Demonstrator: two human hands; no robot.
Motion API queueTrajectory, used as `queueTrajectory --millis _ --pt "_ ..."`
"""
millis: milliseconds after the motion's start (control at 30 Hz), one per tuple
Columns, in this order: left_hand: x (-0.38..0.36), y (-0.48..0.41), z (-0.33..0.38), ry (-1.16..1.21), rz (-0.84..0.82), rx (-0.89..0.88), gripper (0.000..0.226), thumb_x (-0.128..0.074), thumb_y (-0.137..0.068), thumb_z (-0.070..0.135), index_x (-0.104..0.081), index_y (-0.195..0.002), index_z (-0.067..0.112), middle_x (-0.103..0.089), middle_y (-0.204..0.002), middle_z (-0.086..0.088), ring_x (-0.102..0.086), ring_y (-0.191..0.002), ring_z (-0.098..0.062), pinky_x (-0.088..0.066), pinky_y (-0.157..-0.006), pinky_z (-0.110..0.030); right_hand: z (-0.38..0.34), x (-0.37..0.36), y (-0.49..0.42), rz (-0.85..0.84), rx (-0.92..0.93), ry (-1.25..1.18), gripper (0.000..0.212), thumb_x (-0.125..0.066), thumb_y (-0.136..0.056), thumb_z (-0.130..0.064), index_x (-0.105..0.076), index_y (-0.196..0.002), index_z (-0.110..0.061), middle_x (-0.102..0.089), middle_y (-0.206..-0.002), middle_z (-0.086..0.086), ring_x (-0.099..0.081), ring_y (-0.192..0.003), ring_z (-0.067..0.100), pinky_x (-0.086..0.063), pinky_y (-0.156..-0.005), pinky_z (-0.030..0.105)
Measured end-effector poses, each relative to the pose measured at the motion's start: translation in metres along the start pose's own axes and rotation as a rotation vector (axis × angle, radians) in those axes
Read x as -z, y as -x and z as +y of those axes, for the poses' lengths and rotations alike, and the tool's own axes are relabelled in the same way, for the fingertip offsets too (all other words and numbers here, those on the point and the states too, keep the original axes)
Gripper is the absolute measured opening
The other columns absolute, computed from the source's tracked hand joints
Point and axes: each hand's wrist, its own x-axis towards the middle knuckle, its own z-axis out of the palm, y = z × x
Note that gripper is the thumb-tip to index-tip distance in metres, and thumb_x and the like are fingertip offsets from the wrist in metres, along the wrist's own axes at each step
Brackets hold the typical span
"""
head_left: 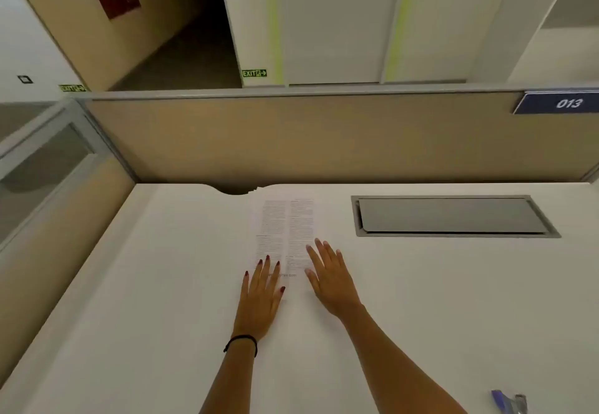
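Note:
A stack of white printed sheets [282, 219] lies lengthwise on the white desk [146, 284], its far end reaching the notch in the desk's back edge. My left hand [261, 297] lies flat with straight fingers on the near left part of the paper. My right hand [330, 275] rests flat with its fingers spread at the paper's near right edge. Neither hand grips anything. A black band circles my left wrist.
A grey cable hatch [453, 215] is set into the desk at the right. A blue and metal object, perhaps a stapler [509, 402], lies at the near right edge. A tan partition [291, 138] with a "013" plate [560, 102] stands behind the desk.

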Motion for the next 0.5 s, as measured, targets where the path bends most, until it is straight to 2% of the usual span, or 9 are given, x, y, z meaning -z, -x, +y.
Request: queueTrajectory --millis 33,133,233,333,500 --pt "-0.005 -0.002 -0.006 0.003 0.048 0.003 0.077 0.013 -0.088 0.057 -0.016 -0.145 0.015 -0.020 -0.154 -0.012 -0.020 -0.141 -0.033 0.014 -0.112 -0.035 0.001 -0.006 0.001 -0.012 -0.008 -0.003 0.064 0.000 -0.088 -0.055 -0.003 -0.145 -0.026 0.000 -0.157 0.003 0.005 -0.144 0.022 0.010 -0.115 0.036" --pt "-0.017 0.000 -0.020 0.009 0.011 0.058 0.079 0.024 -0.078 0.060 0.006 -0.144 0.021 0.001 -0.158 -0.008 0.001 -0.145 -0.026 0.006 -0.117 -0.039 0.009 -0.030 0.001 -0.033 -0.009 0.024 0.051 -0.019 -0.098 -0.040 -0.003 -0.145 -0.026 0.001 -0.157 0.003 0.006 -0.144 0.022 0.010 -0.115 0.037" --pt "-0.024 0.000 -0.027 0.038 0.030 0.085 0.076 0.014 -0.084 0.057 -0.005 -0.146 0.018 -0.006 -0.157 -0.013 -0.005 -0.144 -0.029 -0.003 -0.116 -0.044 0.014 -0.046 0.002 -0.042 0.016 0.049 0.050 -0.022 -0.099 -0.035 -0.003 -0.145 -0.025 0.000 -0.157 0.003 0.005 -0.144 0.023 0.011 -0.116 0.038" --pt "-0.025 -0.003 -0.028 0.053 0.031 0.084 0.077 0.015 -0.087 0.057 -0.014 -0.146 0.016 -0.014 -0.155 -0.015 -0.013 -0.143 -0.031 -0.007 -0.115 -0.046 0.015 -0.056 0.003 -0.048 0.025 0.067 0.050 -0.023 -0.100 -0.034 -0.004 -0.145 -0.024 -0.001 -0.157 0.004 0.003 -0.144 0.024 0.011 -0.115 0.041" --pt "-0.034 -0.007 -0.032 0.089 0.049 0.115 0.069 0.009 -0.087 0.055 -0.004 -0.146 0.021 -0.003 -0.157 -0.009 -0.004 -0.145 -0.025 -0.001 -0.117 -0.041 0.014 -0.062 0.003 -0.007 0.021 0.051 0.051 -0.023 -0.099 -0.034 -0.003 -0.145 -0.025 0.000 -0.157 0.001 0.005 -0.144 0.023 0.021 -0.112 0.035"
